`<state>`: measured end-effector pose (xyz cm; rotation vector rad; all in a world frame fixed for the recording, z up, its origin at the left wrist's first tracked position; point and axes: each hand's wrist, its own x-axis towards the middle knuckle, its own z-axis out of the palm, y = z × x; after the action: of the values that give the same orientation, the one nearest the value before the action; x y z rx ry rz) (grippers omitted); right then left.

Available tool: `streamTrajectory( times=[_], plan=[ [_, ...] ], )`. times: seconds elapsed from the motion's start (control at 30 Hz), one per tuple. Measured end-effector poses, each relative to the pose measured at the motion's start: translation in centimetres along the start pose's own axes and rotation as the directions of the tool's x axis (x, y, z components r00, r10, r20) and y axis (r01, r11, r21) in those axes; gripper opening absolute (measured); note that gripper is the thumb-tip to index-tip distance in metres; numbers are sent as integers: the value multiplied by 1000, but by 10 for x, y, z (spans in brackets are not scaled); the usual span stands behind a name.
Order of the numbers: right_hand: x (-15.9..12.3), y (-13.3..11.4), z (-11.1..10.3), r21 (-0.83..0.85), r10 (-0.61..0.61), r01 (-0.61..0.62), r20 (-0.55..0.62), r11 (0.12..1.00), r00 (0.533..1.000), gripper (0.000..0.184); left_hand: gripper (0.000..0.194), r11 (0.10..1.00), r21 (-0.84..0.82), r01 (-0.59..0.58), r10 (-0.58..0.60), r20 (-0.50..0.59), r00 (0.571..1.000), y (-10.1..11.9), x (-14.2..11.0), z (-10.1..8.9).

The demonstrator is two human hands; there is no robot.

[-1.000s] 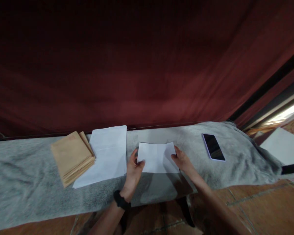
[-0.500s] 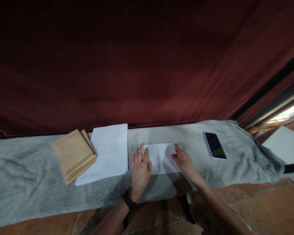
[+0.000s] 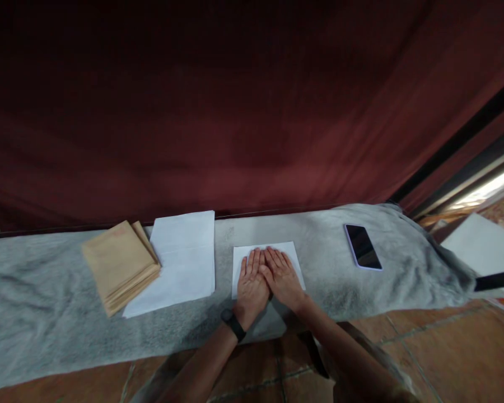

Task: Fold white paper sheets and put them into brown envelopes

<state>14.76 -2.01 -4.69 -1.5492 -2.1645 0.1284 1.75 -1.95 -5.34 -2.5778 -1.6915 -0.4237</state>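
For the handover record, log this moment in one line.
left hand: flat on paper; right hand: flat on paper, beside left; phone: right of paper; brown stack: overlapping large sheets

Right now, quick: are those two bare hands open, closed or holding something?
Left hand: open, palm down on the white rectangular sheet of paper.
Right hand: open, palm down on the same sheet.

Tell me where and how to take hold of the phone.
Grip the phone by its two long edges, near the middle, coming from above with the right hand, the nearer one. It lies flat, screen up, on the gray cloth, and those edges are closer together than its ends, so one hand should probably span it most easily there.
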Motion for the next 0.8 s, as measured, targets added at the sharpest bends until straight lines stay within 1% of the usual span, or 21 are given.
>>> streamTrajectory(
  times=[0.17, 0.3, 0.47, 0.63, 0.8],
  plan=[
    [-3, 12, -2, -164, 30, -37, -47, 986, 998, 52, 57, 1000, -6, 26, -26, -24, 999, -12, 2, -2],
    [-4, 20, 0, -238, 53, -75, -96, 968, 994, 54, 57, 997, -8, 77, -77, -47, 996, -22, 2, -5],
    [-6, 28, 0, -300, 83, -119, -132, 947, 988, 56, 59, 993, 1, 119, -119, -53, 991, -30, -1, -10],
    [-9, 37, -6, -342, 113, -147, -119, 928, 987, 58, 62, 989, -17, 149, -150, -84, 985, -38, -6, -13],
    [-13, 47, -11, -352, 135, -167, -113, 921, 984, 60, 64, 988, -22, 152, -154, -93, 984, -44, -11, -14]
  ],
)
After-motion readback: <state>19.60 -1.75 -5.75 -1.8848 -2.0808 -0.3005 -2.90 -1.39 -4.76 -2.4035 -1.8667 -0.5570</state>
